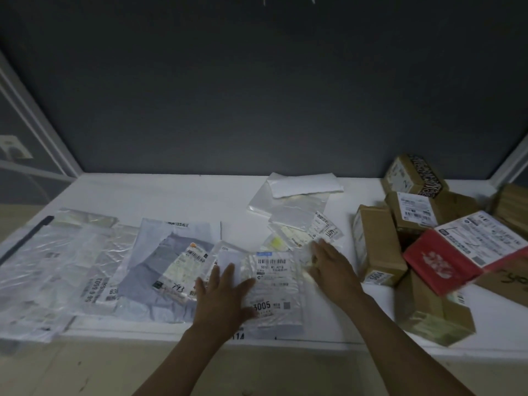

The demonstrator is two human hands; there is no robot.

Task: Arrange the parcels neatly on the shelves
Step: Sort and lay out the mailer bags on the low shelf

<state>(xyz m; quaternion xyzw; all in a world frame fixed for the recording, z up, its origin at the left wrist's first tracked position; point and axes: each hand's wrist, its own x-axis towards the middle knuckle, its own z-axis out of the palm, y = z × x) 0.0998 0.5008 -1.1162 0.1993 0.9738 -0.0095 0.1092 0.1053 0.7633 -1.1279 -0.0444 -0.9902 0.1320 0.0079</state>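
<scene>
Flat plastic mailer parcels lie across a white shelf (177, 192). My left hand (225, 295) rests flat with spread fingers on the left edge of a white parcel labelled 3005 (275, 284). My right hand (328, 267) lies with straight fingers on small clear bags (291, 241) just right of that parcel. A grey-blue mailer marked 793 (168, 267) sits left of my left hand. Clear crinkled mailers (57, 267) cover the shelf's left end. More white and clear bags (291, 201) lie toward the back.
A heap of brown cardboard boxes (377, 247) and a red-and-white box (463, 252) fills the shelf's right end. A dark wall (257, 95) closes the back. White shelf posts (43, 124) frame both sides. Tan floor (85, 367) shows below the front edge.
</scene>
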